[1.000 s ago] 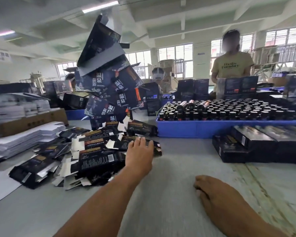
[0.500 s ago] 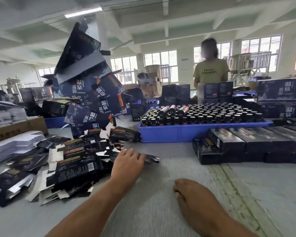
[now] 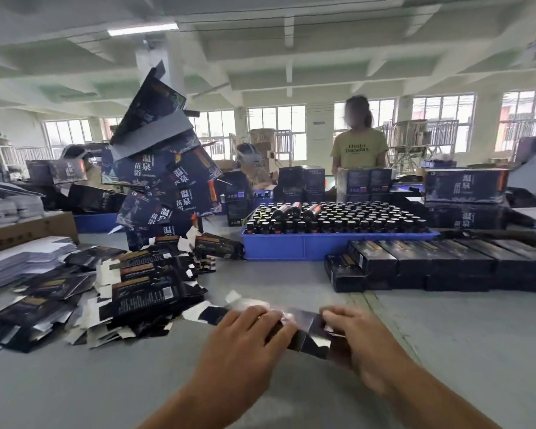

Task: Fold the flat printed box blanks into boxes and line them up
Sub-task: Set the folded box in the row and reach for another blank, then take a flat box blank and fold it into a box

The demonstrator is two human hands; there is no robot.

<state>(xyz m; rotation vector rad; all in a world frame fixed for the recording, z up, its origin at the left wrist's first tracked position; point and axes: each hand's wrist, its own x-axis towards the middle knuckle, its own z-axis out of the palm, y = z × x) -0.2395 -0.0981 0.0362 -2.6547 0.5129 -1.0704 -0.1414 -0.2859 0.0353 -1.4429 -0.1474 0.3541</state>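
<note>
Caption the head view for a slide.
Both hands, left and right, grip a box blank between pile and finished boxes.

Bright, even daylight from the row of tall windows (image 3: pixel 276 131) at back; white ceiling tube lamp (image 3: pixel 143 29) lit. Shadows soft. Both hands motion-blurred. Wide-angle bending at edges. Slight overall softness.

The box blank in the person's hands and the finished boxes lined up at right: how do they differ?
The box blank is partly open, gripped between the left hand and right hand; the finished boxes are closed and untouched. The blank is alone near the table's front edge; the boxes sit in a row beside the blue tray. Both are dark printed card.
</note>
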